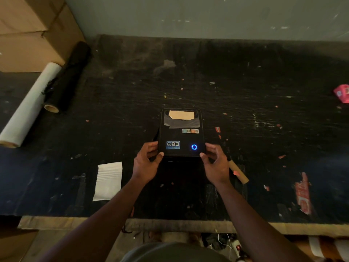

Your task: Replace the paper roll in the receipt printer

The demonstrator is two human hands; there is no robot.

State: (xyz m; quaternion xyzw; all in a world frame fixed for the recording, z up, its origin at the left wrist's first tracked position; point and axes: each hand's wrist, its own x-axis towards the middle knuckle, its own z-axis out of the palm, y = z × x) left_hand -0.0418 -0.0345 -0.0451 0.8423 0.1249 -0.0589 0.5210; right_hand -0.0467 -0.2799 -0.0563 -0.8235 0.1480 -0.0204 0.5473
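A black receipt printer (181,137) stands on the dark worktable (245,91), its lid down, a blue ring light (194,147) lit at its front right. My left hand (146,163) grips the printer's front left corner, thumb on top. My right hand (213,165) grips the front right corner the same way. A bare brown cardboard tube (238,172) lies on the table just right of my right hand. A white sheet of paper (108,180) lies flat to the left of my left arm.
A white film roll (30,104) and a black film roll (68,76) lie at the far left beside a cardboard box (34,29). Red scraps (303,193) and a pink packet (342,93) sit at the right. The table's front edge (170,223) runs near my body.
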